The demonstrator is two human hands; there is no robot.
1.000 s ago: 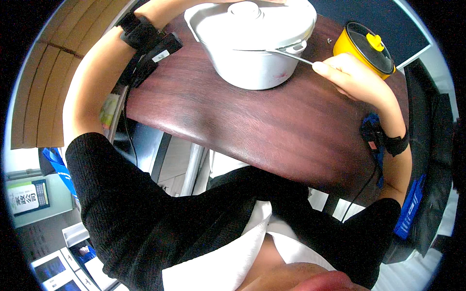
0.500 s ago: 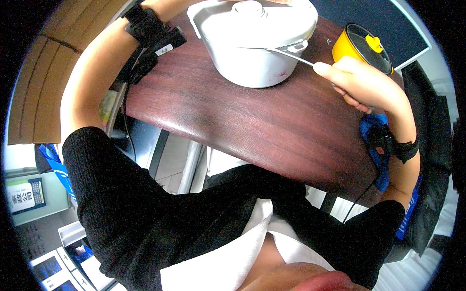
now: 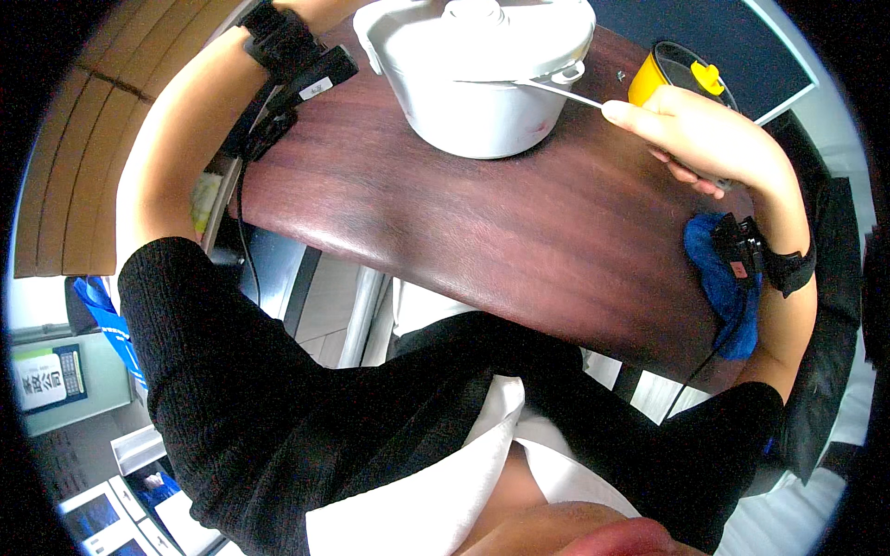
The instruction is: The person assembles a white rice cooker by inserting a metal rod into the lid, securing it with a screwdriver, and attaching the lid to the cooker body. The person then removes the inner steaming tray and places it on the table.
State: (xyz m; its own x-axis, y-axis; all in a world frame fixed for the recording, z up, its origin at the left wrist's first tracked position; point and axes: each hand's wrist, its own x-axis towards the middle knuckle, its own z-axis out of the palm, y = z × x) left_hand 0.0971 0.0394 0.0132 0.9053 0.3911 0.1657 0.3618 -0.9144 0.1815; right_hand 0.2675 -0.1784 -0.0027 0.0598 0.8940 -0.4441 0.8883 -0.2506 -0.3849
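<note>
A white lidded pot (image 3: 482, 120) stands on the dark wooden table, with a round knob on its lid (image 3: 477, 46) and a faint reddish mark on its lower side. My right hand (image 3: 695, 139) is closed around a thin metal tool (image 3: 565, 94), thumb laid along it. The tool's far end meets the pot at the lid's rim, near a small side lug. What kind of tool it is I cannot make out, since its grip is hidden in my palm. My left forearm (image 3: 176, 139) reaches up past the pot's left side; the hand itself lies beyond the upper edge.
Behind my right hand sits a yellow pot (image 3: 644, 85) with a dark lid and yellow knob. A blue cloth (image 3: 728, 296) lies at the table's right edge under my right wrist device. A cable (image 3: 243, 213) hangs at the left edge. Cardboard (image 3: 65, 176) stands far left.
The white pot appears slightly higher in view. My right hand has shifted a little up with the tool, which stays at the lid rim. My left fingers have gone out of view.
</note>
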